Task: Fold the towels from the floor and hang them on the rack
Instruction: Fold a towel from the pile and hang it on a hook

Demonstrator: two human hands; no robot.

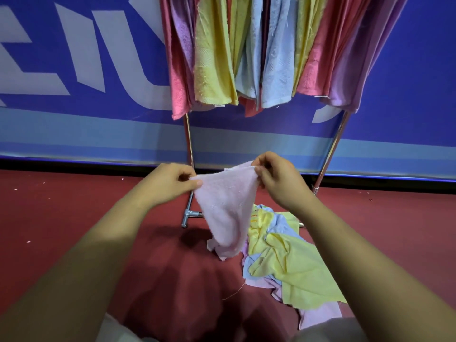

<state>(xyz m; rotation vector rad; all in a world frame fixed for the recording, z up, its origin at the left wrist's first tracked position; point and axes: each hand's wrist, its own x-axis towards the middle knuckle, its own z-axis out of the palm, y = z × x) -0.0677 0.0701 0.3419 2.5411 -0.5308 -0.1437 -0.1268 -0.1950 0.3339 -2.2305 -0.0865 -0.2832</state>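
Both hands are up in front of the rack [188,144], and between them hangs a pale pink towel [225,208]. The left hand [170,185] pinches one top corner between thumb and fingers; the right hand [278,180] pinches the other corner, a touch higher. The top edge stretches between the two grips and the rest droops to a point above the red floor [74,206], clear of it or just brushing it, hard to say from here.

Under the right forearm, by the rack's foot bar, lies a rumpled pile of towels [283,262]: yellow on top, blue and lilac peeking out beneath. Up on the rack hang folded towels [246,50], side by side, pink, lilac, yellow and blue. Behind stands a blue banner [86,58] with large white lettering.
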